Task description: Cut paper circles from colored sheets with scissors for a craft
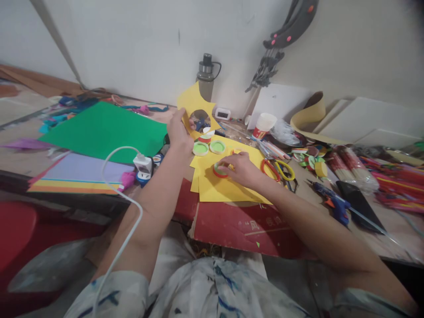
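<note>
Paper point(187, 99), yellow and cut through with a large round opening, was held up in the left hand point(180, 128), whose fingers were closed on its lower left edge. With the orange-rimmed ring point(220, 174) as the clock's centre, that piece stood near 11 o'clock, hiding the lower part of a grey bottle point(206, 75) at 12. The right hand point(241, 168) reached in from about 4, fingers bent down over the ring, which lay on yellow sheets point(215, 192); whether thumb and finger pinched it I could not tell, since the hand covered its right side. Two pale-rimmed green discs point(217, 147) lay just beyond, at 11 and 12. Red cardboard point(232, 225) showed under the sheets toward 6. At 3, scissor handles point(277, 171) in red and yellow crowded the sheets' edge, with a blue glue gun point(336, 205) farther off between 3 and 4 and bright pipe cleaners point(400, 176) well beyond it. A paper cup point(264, 125) stood toward 2, a curved tan strip point(308, 121) past it. Around 10 spread a green sheet point(109, 132); at 9 sat a white charger point(144, 164), its cable point(141, 211) looping across the left forearm point(162, 185).
</note>
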Available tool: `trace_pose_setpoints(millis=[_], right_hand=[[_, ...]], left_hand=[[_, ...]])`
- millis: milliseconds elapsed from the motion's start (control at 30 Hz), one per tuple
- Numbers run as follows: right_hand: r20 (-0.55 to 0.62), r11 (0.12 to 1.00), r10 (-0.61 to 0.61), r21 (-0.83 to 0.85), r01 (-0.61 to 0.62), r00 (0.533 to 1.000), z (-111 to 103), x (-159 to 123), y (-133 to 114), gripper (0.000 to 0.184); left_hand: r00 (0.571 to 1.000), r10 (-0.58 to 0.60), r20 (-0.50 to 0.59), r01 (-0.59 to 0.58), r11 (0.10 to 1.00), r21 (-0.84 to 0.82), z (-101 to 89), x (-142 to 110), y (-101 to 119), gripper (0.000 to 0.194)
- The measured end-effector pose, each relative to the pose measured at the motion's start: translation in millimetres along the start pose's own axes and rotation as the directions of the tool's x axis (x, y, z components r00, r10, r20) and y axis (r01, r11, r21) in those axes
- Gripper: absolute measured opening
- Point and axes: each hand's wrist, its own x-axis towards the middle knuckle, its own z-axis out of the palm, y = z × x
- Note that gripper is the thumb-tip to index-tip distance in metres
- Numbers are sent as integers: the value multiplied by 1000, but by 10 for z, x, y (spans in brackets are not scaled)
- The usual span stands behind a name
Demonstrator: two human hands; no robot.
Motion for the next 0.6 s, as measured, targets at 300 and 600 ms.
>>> trace_pose_setpoints(millis=[300, 600], right_hand=[[-19, 990, 39, -132, -41, 999, 88, 696, -88, 64], [68, 960, 57, -277, -36, 996, 107, 791, -26, 38]], left_hand=[[993, 114, -18, -114, 993, -40, 30, -78, 15, 29], [996, 69, -50, -72, 995, -69, 56, -89, 62, 27]])
